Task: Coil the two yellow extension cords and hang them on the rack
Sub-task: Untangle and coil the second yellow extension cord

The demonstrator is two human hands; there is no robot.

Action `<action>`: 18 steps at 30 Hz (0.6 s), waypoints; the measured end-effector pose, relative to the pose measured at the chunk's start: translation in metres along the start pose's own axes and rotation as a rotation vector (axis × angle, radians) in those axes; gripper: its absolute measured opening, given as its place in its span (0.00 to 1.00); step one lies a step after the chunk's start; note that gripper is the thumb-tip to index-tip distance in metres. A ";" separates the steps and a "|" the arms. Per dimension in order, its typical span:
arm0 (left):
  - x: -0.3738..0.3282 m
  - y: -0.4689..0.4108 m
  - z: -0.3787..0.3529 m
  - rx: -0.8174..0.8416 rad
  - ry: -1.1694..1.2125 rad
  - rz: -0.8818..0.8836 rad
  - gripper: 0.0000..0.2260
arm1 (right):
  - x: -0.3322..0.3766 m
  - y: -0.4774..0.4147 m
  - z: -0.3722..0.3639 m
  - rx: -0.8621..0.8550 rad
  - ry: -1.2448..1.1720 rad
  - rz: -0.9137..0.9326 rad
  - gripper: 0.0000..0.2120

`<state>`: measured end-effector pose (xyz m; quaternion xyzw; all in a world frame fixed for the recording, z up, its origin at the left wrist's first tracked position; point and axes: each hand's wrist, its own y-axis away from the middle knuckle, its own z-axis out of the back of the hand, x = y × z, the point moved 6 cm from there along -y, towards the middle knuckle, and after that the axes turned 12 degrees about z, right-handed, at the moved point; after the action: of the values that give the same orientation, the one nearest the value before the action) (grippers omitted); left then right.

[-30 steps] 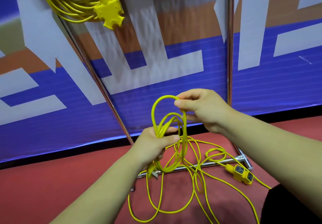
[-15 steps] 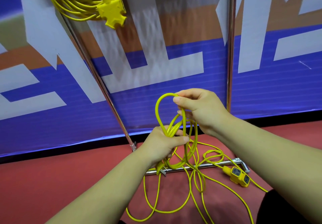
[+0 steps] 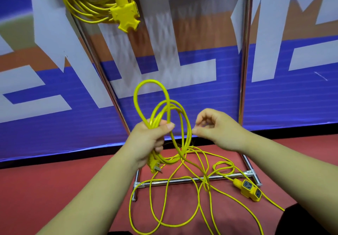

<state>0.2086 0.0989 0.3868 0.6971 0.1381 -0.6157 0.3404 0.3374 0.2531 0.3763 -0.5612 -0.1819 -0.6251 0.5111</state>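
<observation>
One cord [image 3: 95, 4] hung on rack [image 3: 244, 70]; second mid-coil: left hand [image 3: 146, 141] grips loops [image 3: 155, 121], right hand [image 3: 215, 128] looks empty, loosely curled; next, gather slack [image 3: 206, 183] off floor [image 3: 54, 189].

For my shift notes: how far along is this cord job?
Done: one coiled cord hangs on the rack. In hand: the left hand grips a few loops of the second cord; the right hand holds nothing. Left: most lies loose on the floor with its socket block; then hang it.
</observation>
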 end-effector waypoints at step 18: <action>-0.037 0.043 0.059 0.061 0.433 -0.115 0.06 | -0.019 0.002 -0.093 0.260 0.174 0.049 0.15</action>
<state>0.1821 0.0374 0.4346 0.8140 0.2285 -0.4740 0.2459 0.2881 0.1860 0.3299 -0.4384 -0.2027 -0.6299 0.6082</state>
